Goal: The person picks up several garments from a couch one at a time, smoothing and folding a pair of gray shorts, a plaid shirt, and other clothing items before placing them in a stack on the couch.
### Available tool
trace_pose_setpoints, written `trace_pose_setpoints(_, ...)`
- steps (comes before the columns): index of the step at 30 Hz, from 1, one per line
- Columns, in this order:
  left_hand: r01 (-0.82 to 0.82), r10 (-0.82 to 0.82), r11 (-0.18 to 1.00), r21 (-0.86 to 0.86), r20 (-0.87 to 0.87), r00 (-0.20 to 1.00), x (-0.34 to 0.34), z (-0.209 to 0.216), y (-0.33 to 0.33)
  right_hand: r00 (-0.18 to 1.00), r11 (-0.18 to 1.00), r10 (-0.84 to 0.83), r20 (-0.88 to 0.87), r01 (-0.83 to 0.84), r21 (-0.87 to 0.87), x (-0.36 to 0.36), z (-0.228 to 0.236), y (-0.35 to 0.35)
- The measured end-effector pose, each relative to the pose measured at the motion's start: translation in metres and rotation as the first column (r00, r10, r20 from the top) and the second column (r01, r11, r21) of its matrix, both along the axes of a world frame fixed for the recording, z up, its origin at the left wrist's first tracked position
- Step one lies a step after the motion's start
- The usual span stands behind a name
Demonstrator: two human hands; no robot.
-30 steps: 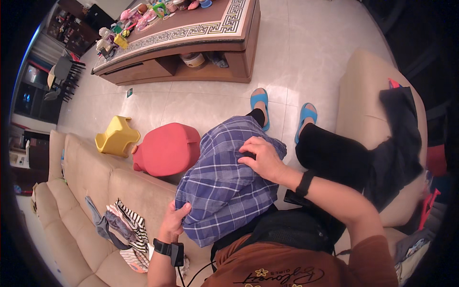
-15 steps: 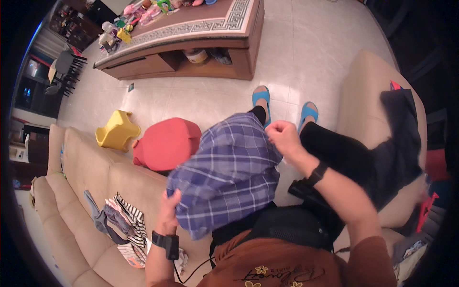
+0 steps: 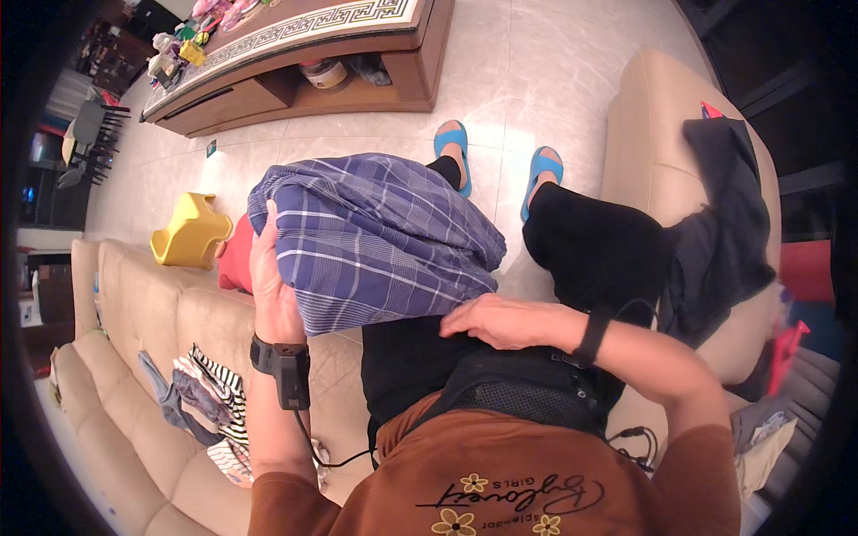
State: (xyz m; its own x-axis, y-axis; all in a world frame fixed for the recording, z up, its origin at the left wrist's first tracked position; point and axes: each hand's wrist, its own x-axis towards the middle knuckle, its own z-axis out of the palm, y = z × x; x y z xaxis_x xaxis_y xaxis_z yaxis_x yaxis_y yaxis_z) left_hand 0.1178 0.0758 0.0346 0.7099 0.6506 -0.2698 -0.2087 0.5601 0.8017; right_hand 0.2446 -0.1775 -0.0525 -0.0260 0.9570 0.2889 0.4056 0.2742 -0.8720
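Observation:
A blue plaid garment [image 3: 375,241] with white lines is spread in front of me, over my lap and to the left. Its exact kind is unclear from the bunched folds. My left hand [image 3: 275,277] is closed on its left edge, with the thumb on top and the other fingers hidden by the cloth. At the garment's near right edge is my right hand [image 3: 505,320], fingers bent together against the cloth; their tips are partly hidden.
A beige sofa [image 3: 134,304] with piled clothes [image 3: 207,397] lies left. Beyond stand a yellow stool [image 3: 190,230], a partly covered red seat [image 3: 236,259] and a brown coffee table [image 3: 357,101] holding toys. Dark clothing [image 3: 728,214] drapes over a beige seat [image 3: 648,134] at right.
The garment has swung up and left, covering more of the red seat. My left hand has risen with its edge. My right hand has come down and nearer, to the garment's near edge.

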Motion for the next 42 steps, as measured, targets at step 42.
trace_pose_setpoints(42, 0.804, -0.491, 0.277, 0.526, -0.642, 0.589, -0.047, 0.049, -0.036, 0.871, 0.994, -0.042, 0.489, -0.014, 0.109, 0.061, 0.131, 0.144)
